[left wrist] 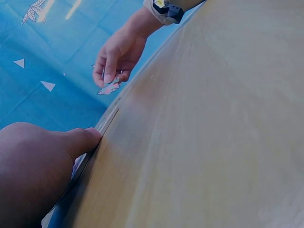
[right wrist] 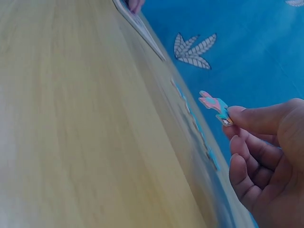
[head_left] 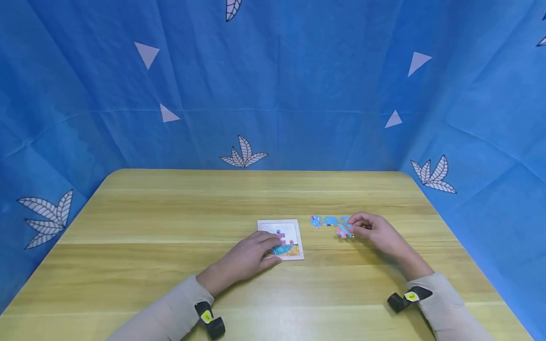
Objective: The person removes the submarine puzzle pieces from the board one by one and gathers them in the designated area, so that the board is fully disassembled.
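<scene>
Piece lifted on the right, puzzle tray waiting to its left.

Wooden table [head_left: 170,227] carries the puzzle tray [head_left: 294,227], the left hand [head_left: 247,259] resting flat-fingered on its near edge; right hand [head_left: 375,232] pinches a pink-and-blue puzzle piece [right wrist: 216,105] just above the loose pieces [head_left: 326,221].

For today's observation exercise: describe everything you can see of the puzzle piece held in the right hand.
The puzzle piece is small, flat and looks like card, printed pink and light blue, with knobbed edges. The right hand pinches one end between thumb and fingertip, lifting it just above the wooden table, beside the loose pieces. Its picture is too small to make out.
</scene>
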`<act>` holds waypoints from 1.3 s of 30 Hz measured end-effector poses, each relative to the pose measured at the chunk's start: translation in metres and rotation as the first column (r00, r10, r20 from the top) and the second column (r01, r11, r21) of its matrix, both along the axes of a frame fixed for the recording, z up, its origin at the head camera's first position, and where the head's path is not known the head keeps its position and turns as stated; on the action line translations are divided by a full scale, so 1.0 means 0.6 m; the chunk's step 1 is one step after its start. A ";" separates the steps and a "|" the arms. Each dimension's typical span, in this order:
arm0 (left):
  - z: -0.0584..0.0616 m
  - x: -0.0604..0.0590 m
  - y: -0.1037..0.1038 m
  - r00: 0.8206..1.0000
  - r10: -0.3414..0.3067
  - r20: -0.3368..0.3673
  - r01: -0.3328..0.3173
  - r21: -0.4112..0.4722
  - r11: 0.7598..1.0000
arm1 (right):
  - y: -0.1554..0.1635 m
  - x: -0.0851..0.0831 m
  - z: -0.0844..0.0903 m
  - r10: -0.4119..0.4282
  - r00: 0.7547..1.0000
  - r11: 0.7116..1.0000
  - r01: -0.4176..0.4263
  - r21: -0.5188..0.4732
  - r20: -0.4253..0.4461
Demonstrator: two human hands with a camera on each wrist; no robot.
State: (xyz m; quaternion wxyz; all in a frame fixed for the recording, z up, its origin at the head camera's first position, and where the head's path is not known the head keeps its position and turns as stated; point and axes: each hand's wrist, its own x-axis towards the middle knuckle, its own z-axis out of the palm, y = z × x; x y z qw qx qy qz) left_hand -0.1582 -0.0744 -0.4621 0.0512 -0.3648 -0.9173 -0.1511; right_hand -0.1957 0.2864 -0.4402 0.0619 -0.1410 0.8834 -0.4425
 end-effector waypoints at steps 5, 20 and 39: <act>-0.001 0.000 -0.001 1.000 -0.005 -0.011 0.006 0.006 1.000 | 0.014 0.001 -0.004 -0.017 1.000 1.000 0.017 0.006 0.005; 0.000 0.001 0.001 1.000 0.008 -0.002 -0.008 -0.018 1.000 | 0.026 0.001 -0.012 -0.020 1.000 0.995 0.021 0.102 -0.014; -0.006 -0.002 -0.004 0.999 -0.018 -0.035 0.018 -0.002 1.000 | 0.019 -0.001 -0.008 -0.080 0.996 0.972 0.084 0.218 -0.028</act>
